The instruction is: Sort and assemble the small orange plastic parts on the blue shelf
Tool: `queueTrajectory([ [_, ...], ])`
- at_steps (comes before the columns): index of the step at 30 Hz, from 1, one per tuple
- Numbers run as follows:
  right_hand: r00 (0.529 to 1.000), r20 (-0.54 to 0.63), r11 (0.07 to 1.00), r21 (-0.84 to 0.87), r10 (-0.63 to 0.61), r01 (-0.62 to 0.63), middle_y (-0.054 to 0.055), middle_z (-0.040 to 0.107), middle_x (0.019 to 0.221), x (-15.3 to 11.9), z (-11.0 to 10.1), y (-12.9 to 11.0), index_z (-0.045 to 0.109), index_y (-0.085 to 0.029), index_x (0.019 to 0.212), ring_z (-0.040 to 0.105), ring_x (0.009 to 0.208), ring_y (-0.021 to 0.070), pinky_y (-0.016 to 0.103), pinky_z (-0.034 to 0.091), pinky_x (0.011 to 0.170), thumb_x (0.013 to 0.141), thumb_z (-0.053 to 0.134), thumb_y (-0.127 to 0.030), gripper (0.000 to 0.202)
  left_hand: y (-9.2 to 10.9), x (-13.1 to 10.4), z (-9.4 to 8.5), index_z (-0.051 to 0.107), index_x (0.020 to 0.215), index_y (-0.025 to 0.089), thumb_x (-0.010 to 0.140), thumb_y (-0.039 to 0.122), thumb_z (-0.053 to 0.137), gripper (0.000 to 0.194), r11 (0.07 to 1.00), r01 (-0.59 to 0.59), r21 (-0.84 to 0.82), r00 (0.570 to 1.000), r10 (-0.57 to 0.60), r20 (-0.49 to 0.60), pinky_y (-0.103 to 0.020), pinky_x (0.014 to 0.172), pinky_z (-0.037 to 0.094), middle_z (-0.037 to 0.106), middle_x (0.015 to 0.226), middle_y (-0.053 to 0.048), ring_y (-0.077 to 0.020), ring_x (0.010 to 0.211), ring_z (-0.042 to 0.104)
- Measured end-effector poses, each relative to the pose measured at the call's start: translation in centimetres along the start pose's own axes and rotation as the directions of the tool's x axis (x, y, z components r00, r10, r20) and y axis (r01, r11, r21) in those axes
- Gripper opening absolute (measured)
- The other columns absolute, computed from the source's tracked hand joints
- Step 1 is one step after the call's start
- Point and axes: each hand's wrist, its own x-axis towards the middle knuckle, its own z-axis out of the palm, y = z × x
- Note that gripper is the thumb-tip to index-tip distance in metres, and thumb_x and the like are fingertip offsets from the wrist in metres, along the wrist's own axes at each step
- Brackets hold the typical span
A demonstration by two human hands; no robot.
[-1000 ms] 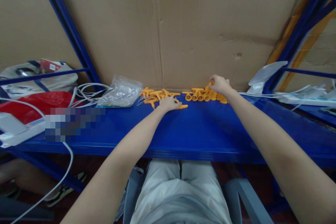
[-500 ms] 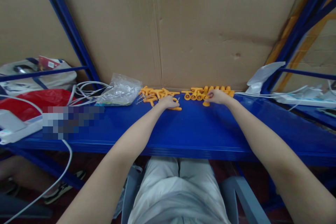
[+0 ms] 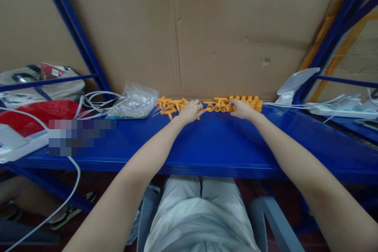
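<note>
My left hand [image 3: 190, 112] is closed on an orange T-handled corkscrew, its spiral [image 3: 208, 109] pointing right; the fingers hide most of the handle. Beside and behind it lies a loose pile of orange corkscrews [image 3: 168, 106] with bare metal spirals. My right hand [image 3: 242, 109] is closed around an orange bell-shaped piece [image 3: 230, 108], largely covered by the fingers. To its left, several orange bell-shaped pieces [image 3: 217, 108] lie with their round openings towards me, some with T-handles. Behind the right hand stands a block of orange pieces [image 3: 249, 99] in rows.
A clear plastic bag [image 3: 132, 100] and white cables [image 3: 96, 100] lie on the blue table [image 3: 206, 145] at left, near a red bag [image 3: 47, 114] and a white power strip [image 3: 26, 145]. Cardboard [image 3: 221, 35] rises behind. White plastic [image 3: 295, 86] leans at right.
My left hand has turned and lifted slightly, bringing the corkscrew's spiral round to point right. The bell-shaped piece in my right hand has moved back and tilted from its upright position.
</note>
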Motion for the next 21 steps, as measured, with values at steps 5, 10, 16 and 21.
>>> queueTrajectory([
  [5,0.998,0.018,0.997,-0.039,-0.065,0.066,0.012,0.070,0.133,-0.47,-0.37,-0.46,0.065,-0.024,0.122,0.062,0.124,0.0359,0.049,0.046,0.101,0.081,0.064,-0.015,0.042,0.29,-0.04,0.06,0.070,0.100,0.018,0.097,0.019,0.057,0.014,0.999,-0.044,0.030,0.997,0.042,0.063,-0.043,0.101,0.049,0.063,0.121,-0.011,-0.0240,0.108,0.065],
  [10,0.998,0.017,0.997,-0.035,-0.067,0.067,0.013,0.070,0.134,-0.66,-0.41,-0.66,0.064,-0.023,0.125,0.062,0.127,0.0353,0.048,0.047,0.103,0.083,0.061,-0.014,0.043,0.34,-0.11,-0.07,0.071,0.098,0.019,0.098,0.021,0.055,0.016,0.998,-0.049,0.050,0.994,0.044,0.100,-0.041,0.102,0.050,0.065,0.116,-0.009,-0.0234,0.109,0.065],
  [16,0.994,0.026,0.993,-0.046,-0.110,0.111,0.012,0.073,0.128,-0.89,-0.33,-1.11,0.066,-0.022,0.121,0.066,0.122,0.0349,0.046,0.051,0.099,0.087,0.061,-0.018,0.035,0.48,-0.19,-0.20,0.070,0.101,0.020,0.100,0.026,0.053,0.019,0.999,-0.026,0.031,0.990,0.021,0.140,-0.040,0.099,0.053,0.064,0.116,-0.008,-0.0229,0.104,0.068],
  [21,0.986,-0.013,0.986,-0.029,-0.167,0.166,0.013,0.073,0.128,-0.87,-0.19,-0.97,0.067,-0.020,0.121,0.067,0.121,0.0345,0.048,0.052,0.099,0.086,0.061,-0.016,0.035,0.52,-0.22,-0.42,0.069,0.101,0.019,0.101,0.028,0.049,0.022,0.999,-0.034,0.030,0.986,0.028,0.164,-0.040,0.097,0.053,0.064,0.116,-0.009,-0.0231,0.101,0.069],
])
